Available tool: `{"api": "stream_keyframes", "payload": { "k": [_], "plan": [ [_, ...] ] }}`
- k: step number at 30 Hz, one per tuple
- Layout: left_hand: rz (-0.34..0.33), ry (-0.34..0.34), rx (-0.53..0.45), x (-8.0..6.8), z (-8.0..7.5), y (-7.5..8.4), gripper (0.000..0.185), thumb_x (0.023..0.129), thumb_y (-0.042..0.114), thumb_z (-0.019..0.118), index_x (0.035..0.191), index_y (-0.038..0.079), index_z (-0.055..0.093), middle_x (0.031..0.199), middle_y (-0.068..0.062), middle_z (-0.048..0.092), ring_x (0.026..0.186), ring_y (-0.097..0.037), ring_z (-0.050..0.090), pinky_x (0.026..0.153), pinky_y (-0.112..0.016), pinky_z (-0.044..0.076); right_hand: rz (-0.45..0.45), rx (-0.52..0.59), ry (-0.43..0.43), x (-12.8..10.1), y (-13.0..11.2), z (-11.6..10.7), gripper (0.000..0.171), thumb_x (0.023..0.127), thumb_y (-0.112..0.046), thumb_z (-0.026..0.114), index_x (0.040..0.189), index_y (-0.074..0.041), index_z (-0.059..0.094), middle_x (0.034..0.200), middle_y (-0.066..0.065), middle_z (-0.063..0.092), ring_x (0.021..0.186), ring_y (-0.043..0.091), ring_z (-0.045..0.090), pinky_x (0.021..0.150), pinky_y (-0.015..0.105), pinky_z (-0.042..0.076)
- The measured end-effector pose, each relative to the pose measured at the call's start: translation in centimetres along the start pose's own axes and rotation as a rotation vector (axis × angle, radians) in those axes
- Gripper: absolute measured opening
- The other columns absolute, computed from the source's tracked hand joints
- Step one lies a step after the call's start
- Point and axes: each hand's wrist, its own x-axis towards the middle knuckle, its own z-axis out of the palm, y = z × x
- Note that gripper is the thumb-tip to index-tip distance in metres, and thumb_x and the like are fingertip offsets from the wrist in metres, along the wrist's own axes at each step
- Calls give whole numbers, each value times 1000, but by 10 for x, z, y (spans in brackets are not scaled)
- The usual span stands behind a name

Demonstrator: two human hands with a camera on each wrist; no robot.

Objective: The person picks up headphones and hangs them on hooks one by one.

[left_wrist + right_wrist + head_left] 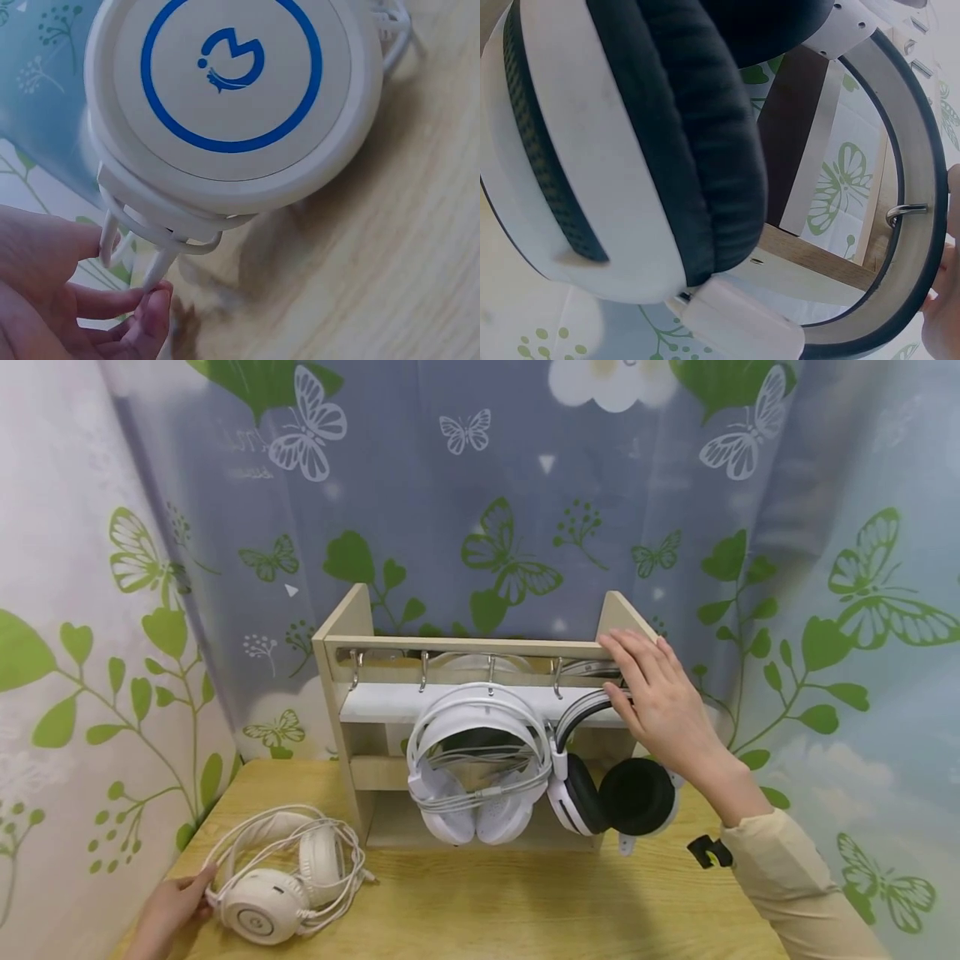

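right hand [660, 702]: fingers nearly straight, on band of black-and-white headphones [611, 781] hanging on rack [480, 647] hook | left hand [168, 910]: fingers lightly curled, touching cable of white headphones [277, 881] lying on table [525, 902], front left | second white pair [476, 768] hangs mid-rack

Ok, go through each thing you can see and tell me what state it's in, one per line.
White headset: hanging from a rack hook, cable wrapped around it.
Black-and-white headset: hanging on the next hook, right hand touching its band.
Loose white headset: lying on the table, cable bundled round it, left hand at its earcup.
Wooden rack: upright, two left hooks free.
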Motion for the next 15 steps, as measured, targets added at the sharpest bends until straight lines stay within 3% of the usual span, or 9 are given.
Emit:
{"api": "stream_keyframes", "payload": {
  "k": [2,4,11,15],
  "plan": [
    [-4,0,-17,0,-1,0,55,107,38,44,73,3,68,59,6,59,62,-10,57,61,-20,43,1,3,2,0,0,0,62,111,-47,27,153,-3,41,152,20,44,141,37,38,124,51,17],
    [-9,-1,-29,-1,-1,1,54,106,39,44,72,5,68,58,6,58,61,-10,55,61,-20,42,2,4,3,1,-1,0,62,111,-47,27,153,-3,41,151,20,44,141,38,39,125,51,16],
    [-29,-18,-150,-3,-2,4,53,107,32,44,95,-15,67,67,5,59,64,-7,58,61,-21,52,2,-4,4,0,0,1,62,111,-47,26,153,-3,41,152,19,44,141,37,39,123,54,20],
    [-26,-29,-261,-5,-4,6,60,108,31,43,118,-28,51,78,5,65,69,-1,62,67,-21,58,0,-6,5,0,-1,0,62,111,-47,27,153,-3,41,152,19,44,141,37,39,123,53,19]
  ]
}}
